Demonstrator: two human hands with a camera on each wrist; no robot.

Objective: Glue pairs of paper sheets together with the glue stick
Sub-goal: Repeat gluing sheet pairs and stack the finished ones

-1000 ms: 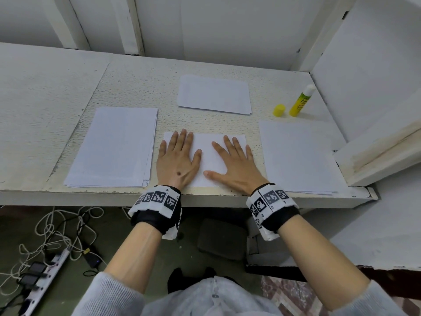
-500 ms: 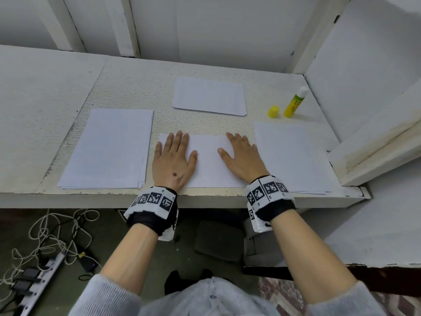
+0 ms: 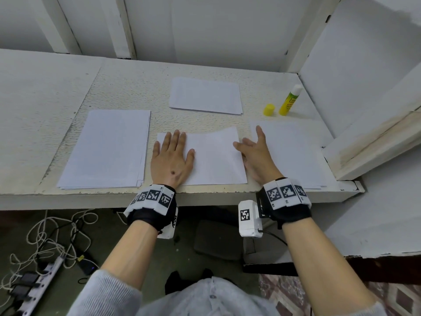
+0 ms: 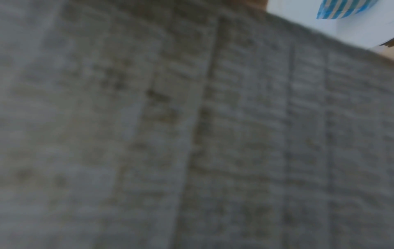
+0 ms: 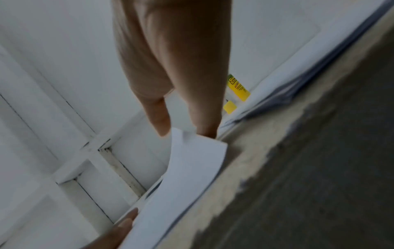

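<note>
A white paper sheet (image 3: 214,160) lies at the table's front edge, between two paper stacks. My left hand (image 3: 173,157) presses flat on its left part with straight fingers. My right hand (image 3: 255,153) stands on its side at the sheet's right edge, fingers straight, thumb touching the paper. In the right wrist view the sheet's (image 5: 192,168) edge curls up by the fingertips. The yellow glue stick (image 3: 289,101) stands uncapped at the back right, its yellow cap (image 3: 269,109) beside it. The left wrist view is a grey blur.
A paper stack (image 3: 109,149) lies left of the hands, another stack (image 3: 293,151) to the right, and a smaller pile (image 3: 205,95) further back. A white ledge (image 3: 373,142) and wall close off the right side. Cables and a power strip (image 3: 36,290) lie on the floor.
My right hand has slid from the middle of the sheet to its right edge and turned onto its side. The sheet's far right corner has lifted. My left hand has stayed flat.
</note>
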